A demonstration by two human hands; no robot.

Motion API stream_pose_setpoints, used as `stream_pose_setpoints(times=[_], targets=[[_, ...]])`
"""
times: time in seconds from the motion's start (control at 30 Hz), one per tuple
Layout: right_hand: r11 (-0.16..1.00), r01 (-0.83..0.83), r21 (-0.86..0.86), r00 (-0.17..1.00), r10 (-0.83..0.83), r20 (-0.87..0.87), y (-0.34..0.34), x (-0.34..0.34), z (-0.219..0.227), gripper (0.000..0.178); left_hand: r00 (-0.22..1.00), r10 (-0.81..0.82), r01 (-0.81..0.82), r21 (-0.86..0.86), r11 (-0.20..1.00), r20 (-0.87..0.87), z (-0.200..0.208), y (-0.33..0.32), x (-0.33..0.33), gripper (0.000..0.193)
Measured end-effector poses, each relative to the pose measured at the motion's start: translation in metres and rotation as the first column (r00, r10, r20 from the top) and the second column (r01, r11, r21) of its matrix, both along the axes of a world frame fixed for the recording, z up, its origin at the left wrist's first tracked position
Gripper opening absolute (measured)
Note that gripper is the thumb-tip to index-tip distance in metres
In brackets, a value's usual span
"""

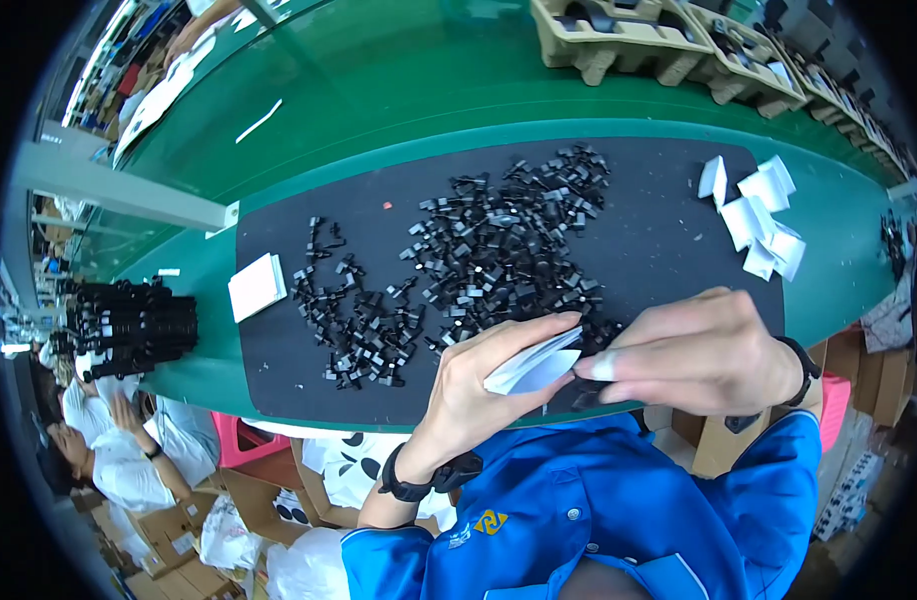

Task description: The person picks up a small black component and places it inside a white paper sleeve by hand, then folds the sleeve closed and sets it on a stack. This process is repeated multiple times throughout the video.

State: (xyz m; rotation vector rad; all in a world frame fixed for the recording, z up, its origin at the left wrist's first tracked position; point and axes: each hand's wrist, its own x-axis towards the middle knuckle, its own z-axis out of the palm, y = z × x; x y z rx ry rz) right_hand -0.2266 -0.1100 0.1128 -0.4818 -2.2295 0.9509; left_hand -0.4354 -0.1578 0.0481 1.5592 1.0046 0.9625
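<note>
My left hand (484, 375) grips folded white paper (537, 368) between thumb and fingers, above the near edge of a black mat (659, 220). Close beside the paper's right end, my right hand (694, 355) is closed in a pinch; a white wrap covers one fingertip. What that pinch holds, if anything, is too small and hidden to make out. Beyond both hands spreads a large heap of small black parts (499, 235). A smaller cluster of the same black parts (364, 325) lies to the left.
A white paper stack (258, 288) lies at the mat's left edge, folded white papers (764, 225) at its far right. Black pieces (134, 325) are piled on the green table's left end. Moulded trays (619, 40) stand at the back. Another person (129, 450) sits at lower left.
</note>
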Motion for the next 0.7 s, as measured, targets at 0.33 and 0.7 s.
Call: stream_pose_setpoints(times=[0.33,0.7], targets=[[0.874,-0.061,0.482,0.91,-0.15,0.387,-0.027,0.008,0.009,0.028,0.999,-0.042,0.042,-0.131,0.99,-0.004,0.005,0.0,0.011,0.056],[0.971,-0.237,0.031,0.724,0.155,0.672,0.002,-0.002,0.001,0.023,0.994,-0.104,0.105,0.018,0.994,-0.023,-0.004,0.014,0.027,0.069]])
